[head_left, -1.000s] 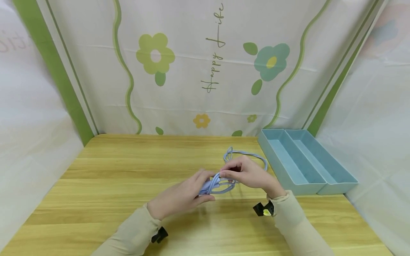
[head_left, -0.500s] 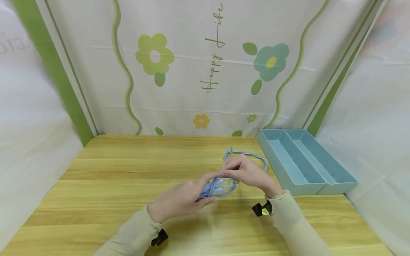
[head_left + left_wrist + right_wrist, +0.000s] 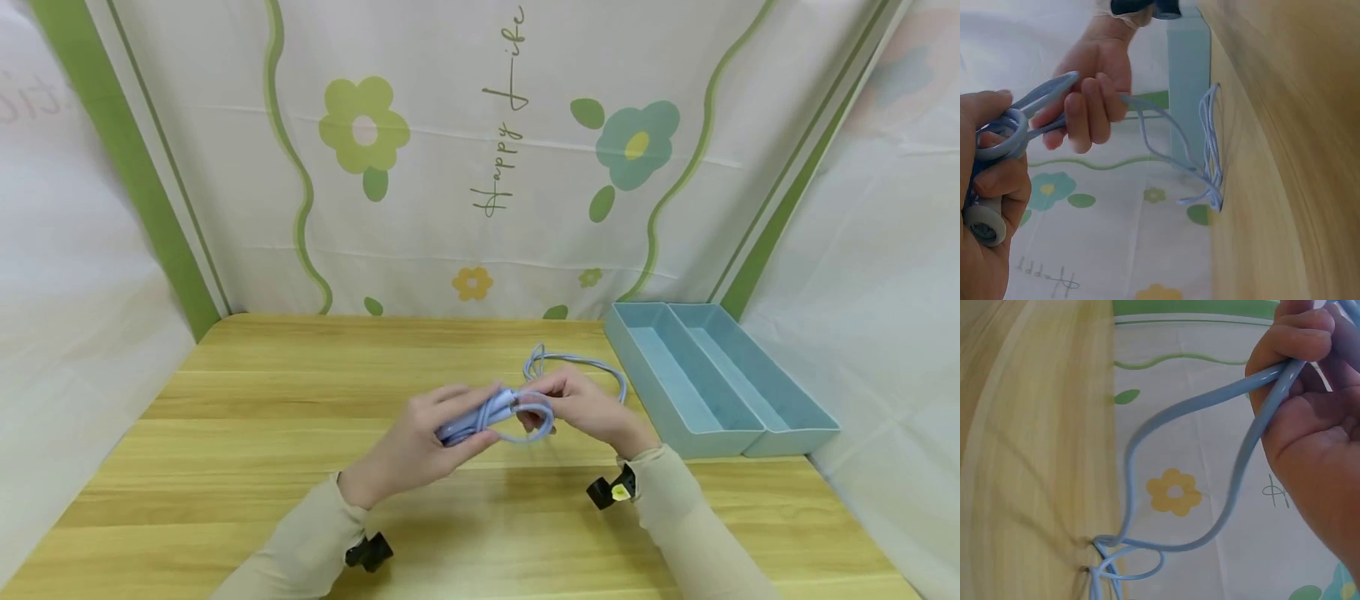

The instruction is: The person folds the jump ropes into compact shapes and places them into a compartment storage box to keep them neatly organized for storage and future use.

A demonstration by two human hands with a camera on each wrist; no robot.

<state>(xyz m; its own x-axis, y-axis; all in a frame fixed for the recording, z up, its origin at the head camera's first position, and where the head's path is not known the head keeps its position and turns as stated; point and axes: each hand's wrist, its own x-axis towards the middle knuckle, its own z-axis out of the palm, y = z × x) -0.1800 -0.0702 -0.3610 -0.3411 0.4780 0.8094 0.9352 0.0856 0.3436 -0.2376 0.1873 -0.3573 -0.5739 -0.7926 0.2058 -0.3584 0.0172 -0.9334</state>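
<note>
A light blue jump rope (image 3: 551,417) is in both my hands above the table. Its handles lie bundled in my left hand (image 3: 420,437), with cord wound around them. The left fingers and thumb grip this bundle from both sides; one round handle end (image 3: 985,224) shows below the fingers in the left wrist view. My right hand (image 3: 588,410) pinches the cord just right of the bundle, where a loop (image 3: 536,421) sticks out. From the right fingers two strands of cord (image 3: 1235,469) hang down to loose coils on the table.
Two long pale blue boxes (image 3: 690,435) stand side by side at the table's right, close to the loose cord (image 3: 611,371). A flowered curtain (image 3: 435,225) hangs behind the wooden table (image 3: 300,383), with more fabric at both sides.
My left hand has tilted and shifted slightly left and up with the bundle, so the handles show more. The right hand stays almost in place, holding cord. The coils on the table look unmoved.
</note>
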